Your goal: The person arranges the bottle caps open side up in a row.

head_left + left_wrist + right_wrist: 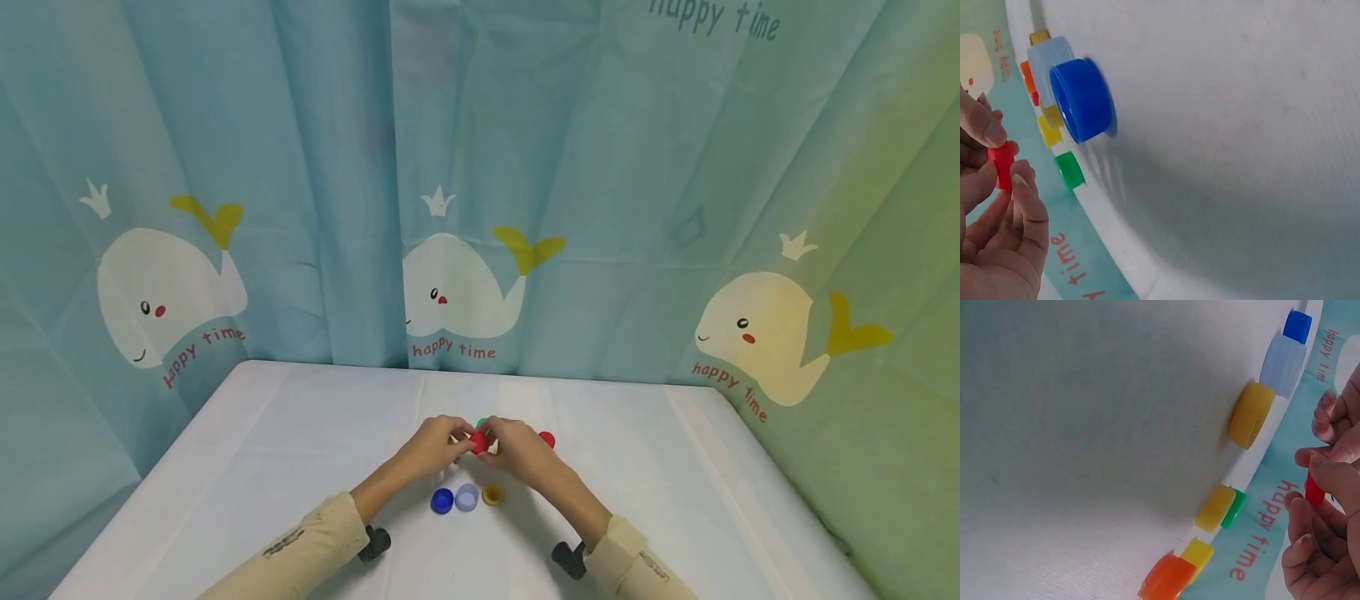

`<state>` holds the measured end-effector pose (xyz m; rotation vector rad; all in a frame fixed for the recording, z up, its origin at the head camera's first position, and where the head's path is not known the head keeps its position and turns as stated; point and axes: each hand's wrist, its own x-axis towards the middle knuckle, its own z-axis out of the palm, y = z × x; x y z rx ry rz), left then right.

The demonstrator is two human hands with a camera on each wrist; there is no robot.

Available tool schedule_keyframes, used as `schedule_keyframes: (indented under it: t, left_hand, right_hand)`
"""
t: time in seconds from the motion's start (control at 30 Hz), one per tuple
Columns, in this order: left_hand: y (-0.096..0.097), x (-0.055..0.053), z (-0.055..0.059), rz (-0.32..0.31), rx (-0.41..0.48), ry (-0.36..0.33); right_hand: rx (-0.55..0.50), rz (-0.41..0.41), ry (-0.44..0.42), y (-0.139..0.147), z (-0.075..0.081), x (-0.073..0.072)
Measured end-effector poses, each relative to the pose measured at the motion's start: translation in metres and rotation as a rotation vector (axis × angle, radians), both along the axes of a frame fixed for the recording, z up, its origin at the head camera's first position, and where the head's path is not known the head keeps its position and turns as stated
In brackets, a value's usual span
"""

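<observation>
Red cap (478, 442) is pinched between both hands (433, 446) (521, 451) above the table (300, 442).

red cap (478, 442), blue cap (1092, 100), whale-print curtain (615, 183)

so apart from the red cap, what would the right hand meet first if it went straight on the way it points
The right hand would likely meet the left hand, facing it across the red cap; depth is unclear.
</observation>
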<state>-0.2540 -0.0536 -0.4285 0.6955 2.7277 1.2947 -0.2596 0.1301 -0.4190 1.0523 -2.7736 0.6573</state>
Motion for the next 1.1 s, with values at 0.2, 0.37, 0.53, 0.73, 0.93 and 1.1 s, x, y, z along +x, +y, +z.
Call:
schedule_keyframes:
  t: [0.2, 0.37, 0.53, 0.73, 0.93, 1.1]
  left_hand:
    - [-0.001, 0.004, 0.003, -0.006, 0.048, -0.045]
    - [-0.001, 0.010, 0.002, -0.025, 0.095, -0.051]
    - [-0.001, 0.015, -0.002, -0.047, 0.177, 0.028]
    - [0.003, 0.018, -0.003, -0.116, 0.238, 0.150]
    - [0.009, 0.020, -0.003, -0.157, 0.253, 0.197]
    - [0.011, 0.025, -0.005, -0.160, 0.259, 0.179]
  right_hand:
    - [-0.058, 0.013, -0.054, 0.003, 0.002, 0.007]
    - [-0.095, 0.000, -0.091, 0.009, 0.007, 0.016]
    - [-0.114, 0.003, -0.084, 0.020, 0.009, 0.022]
    - [-0.182, 0.029, -0.116, 0.032, 0.014, 0.028]
    - [-0.265, 0.044, -0.187, 0.040, 0.016, 0.031]
    - [-0.296, 0.063, -0.205, 0.044, 0.015, 0.034]
